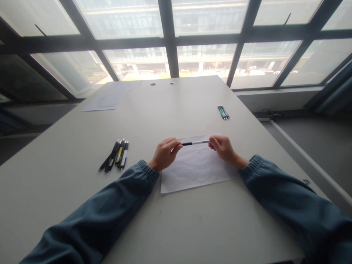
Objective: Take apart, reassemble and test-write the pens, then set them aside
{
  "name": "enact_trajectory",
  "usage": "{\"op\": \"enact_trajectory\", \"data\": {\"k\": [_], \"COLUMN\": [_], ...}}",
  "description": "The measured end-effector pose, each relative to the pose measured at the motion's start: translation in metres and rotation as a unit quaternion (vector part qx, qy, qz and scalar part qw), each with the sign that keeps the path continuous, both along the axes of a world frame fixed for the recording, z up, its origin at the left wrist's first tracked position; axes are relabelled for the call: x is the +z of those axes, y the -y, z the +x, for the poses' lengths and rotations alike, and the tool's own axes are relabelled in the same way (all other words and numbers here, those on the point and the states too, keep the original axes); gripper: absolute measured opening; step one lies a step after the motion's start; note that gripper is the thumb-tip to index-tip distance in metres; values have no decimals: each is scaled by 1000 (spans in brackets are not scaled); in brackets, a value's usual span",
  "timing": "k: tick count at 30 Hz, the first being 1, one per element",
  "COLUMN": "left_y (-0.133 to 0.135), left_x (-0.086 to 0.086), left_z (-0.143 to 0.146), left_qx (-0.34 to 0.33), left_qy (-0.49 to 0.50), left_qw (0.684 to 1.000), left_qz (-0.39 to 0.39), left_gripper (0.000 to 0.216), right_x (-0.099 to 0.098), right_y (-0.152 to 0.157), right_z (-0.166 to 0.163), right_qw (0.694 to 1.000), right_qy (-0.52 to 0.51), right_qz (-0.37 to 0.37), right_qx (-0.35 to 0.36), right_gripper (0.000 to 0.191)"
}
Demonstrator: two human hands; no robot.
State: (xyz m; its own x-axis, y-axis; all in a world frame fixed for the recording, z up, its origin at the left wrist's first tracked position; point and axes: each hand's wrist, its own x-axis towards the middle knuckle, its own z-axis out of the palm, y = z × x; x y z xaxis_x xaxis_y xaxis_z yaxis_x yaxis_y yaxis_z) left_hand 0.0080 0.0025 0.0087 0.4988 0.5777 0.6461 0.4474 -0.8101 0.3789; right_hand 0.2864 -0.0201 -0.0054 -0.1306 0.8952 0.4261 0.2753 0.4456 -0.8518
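Observation:
A pen (195, 142) with a black part on the left and a white barrel on the right is stretched level between my two hands. My left hand (166, 151) pinches its black end between thumb and fingers. At the other end, my right hand (223, 147) grips the white barrel with curled fingers, which hide that tip. Beneath the pen lies a sheet of white paper (192, 176) with faint marks on it. Left of my left hand rests a group of several pens (117, 156), mostly black, one with yellow and one with white.
Several green and blue pens (223, 112) lie together towards the right edge of the white table (176, 113). More paper sheets (107, 96) lie at the far left. Dark-framed windows (170, 55) stand behind the table. A small dark item (306, 181) is by my right sleeve.

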Motion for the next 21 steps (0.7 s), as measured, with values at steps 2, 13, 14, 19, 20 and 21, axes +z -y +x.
{"op": "enact_trajectory", "data": {"k": [2,13,14,19,20,21], "left_y": [0,0,0,1,1,1], "left_x": [0,-1,-1,-1,-2,-2], "left_z": [0,0,0,-1,-1,-1], "left_qx": [0,-6,-5,-2,-4,-5], "left_qy": [3,36,40,42,40,39], "left_qw": [1000,998,998,997,996,996], "left_qz": [-6,-53,-56,-71,-74,-76], "left_gripper": [22,42,43,49,49,48], "right_x": [0,5,6,6,5,4], "right_y": [0,2,2,2,2,2], "right_z": [1,-2,-2,-3,-3,-3], "right_qw": [1000,1000,999,999,999,999], "right_qy": [3,17,19,24,24,23], "right_qz": [-1,21,24,36,38,38], "right_qx": [3,11,10,6,4,0], "right_gripper": [57,45,45,42,41,40]}}
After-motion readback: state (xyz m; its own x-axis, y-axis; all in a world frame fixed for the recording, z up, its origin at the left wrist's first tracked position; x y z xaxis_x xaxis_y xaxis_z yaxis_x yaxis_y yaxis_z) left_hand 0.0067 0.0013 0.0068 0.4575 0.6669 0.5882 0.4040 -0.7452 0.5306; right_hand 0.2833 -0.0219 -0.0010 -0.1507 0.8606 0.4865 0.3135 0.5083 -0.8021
